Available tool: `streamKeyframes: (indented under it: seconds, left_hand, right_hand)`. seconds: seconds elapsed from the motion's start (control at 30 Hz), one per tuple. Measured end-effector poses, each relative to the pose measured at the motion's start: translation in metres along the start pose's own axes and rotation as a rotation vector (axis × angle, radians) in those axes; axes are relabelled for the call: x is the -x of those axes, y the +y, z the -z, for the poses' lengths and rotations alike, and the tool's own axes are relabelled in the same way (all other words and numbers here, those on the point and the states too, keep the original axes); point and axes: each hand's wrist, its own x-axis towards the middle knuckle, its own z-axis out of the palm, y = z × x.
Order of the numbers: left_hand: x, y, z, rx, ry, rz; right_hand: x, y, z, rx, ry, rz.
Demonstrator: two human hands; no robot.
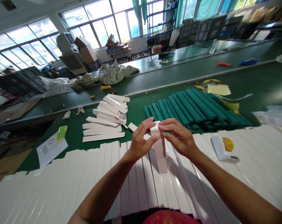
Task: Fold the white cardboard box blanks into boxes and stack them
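Observation:
Between my two hands stands a narrow white box (160,155), tilted with its upper end toward the far side of the table. My left hand (143,137) grips the upper end from the left, thumb against its face. From the right, my right hand (178,133) pinches the same end, fingers at the top edge. Beneath lies a long row of similar white boxes (91,174), side by side. A tape dispenser (221,149) with a yellow roll rests on the boxes to the right. Just beyond my hands is a pile of green ribbed rods (187,105).
Flat white cartons (105,118) are stacked loosely at the left on the green table (136,105). A paper sheet (51,149) with a green card (61,133) lies farther left. Behind are a crumpled grey sack (115,73), an orange-handled tool (224,64) and a yellow paper (219,89).

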Motion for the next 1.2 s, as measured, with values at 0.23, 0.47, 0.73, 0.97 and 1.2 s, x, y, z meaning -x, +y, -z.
streamKeyframes:
  seconds: [0.23, 0.47, 0.73, 0.97, 1.2]
  left_hand:
    - [-0.001, -0.004, -0.003, -0.014, 0.073, -0.026]
    - [-0.006, -0.006, -0.009, -0.015, 0.104, -0.098]
    - [-0.002, -0.007, -0.010, -0.004, 0.083, -0.048]
    - [-0.006, -0.013, -0.007, -0.248, 0.029, -0.076]
    - [-0.002, -0.021, -0.008, -0.290, 0.104, -0.067]
  right_hand:
    - [-0.006, 0.006, 0.001, -0.069, -0.070, 0.000]
    - [-0.004, 0.013, 0.003, -0.109, -0.061, -0.036]
    - [0.005, 0.014, -0.012, -0.110, 0.088, -0.033]
    - [0.040, 0.017, 0.025, 0.183, 0.037, -0.121]
    - [0.182, 0.051, 0.132, 1.117, 0.695, -1.074]
